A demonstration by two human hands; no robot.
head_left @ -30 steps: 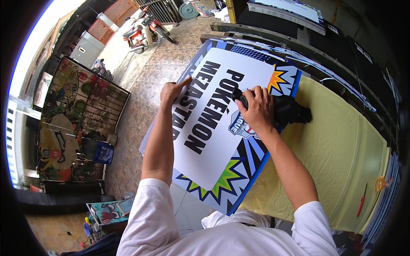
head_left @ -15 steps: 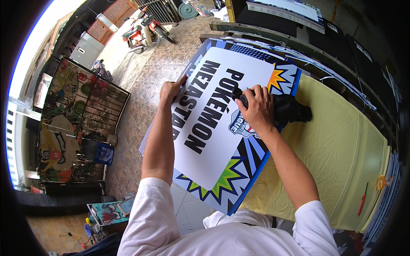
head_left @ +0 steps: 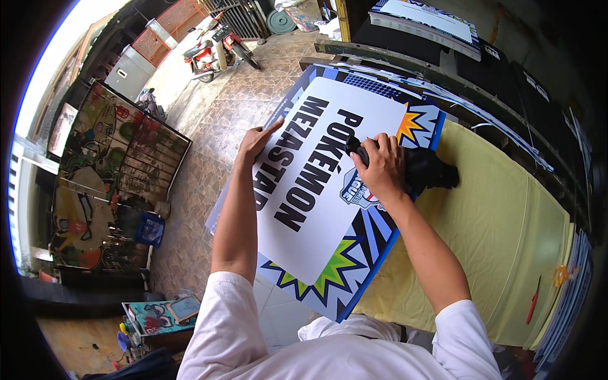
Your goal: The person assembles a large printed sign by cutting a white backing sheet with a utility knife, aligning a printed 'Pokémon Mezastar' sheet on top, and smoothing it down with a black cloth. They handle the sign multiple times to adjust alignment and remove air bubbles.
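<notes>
A large printed board [head_left: 310, 253] lies tilted across my front, white in the middle with bold black lettering and a blue, green and orange starburst border. At its left edge, my left hand [head_left: 254, 142] grips the board, some of its fingers hidden. My right hand [head_left: 382, 166] is closed on a bunched black cloth [head_left: 432, 168], pressed against the board near its right side. Part of the cloth hangs over the board's right edge onto the yellow-covered table [head_left: 494, 221].
A red-handled pointed tool [head_left: 534, 301] and an orange tape roll [head_left: 560, 275] lie at the table's right. Printed sheets [head_left: 424, 25] are stacked at the back right. A red motorcycle [head_left: 221, 50] stands far off on the stone-tiled floor [head_left: 196, 152]. A painted panel [head_left: 114, 183] leans at left.
My left hand has shifted slightly along the board's left edge, its fingertips showing more over the top. My right hand with the black cloth has barely moved.
</notes>
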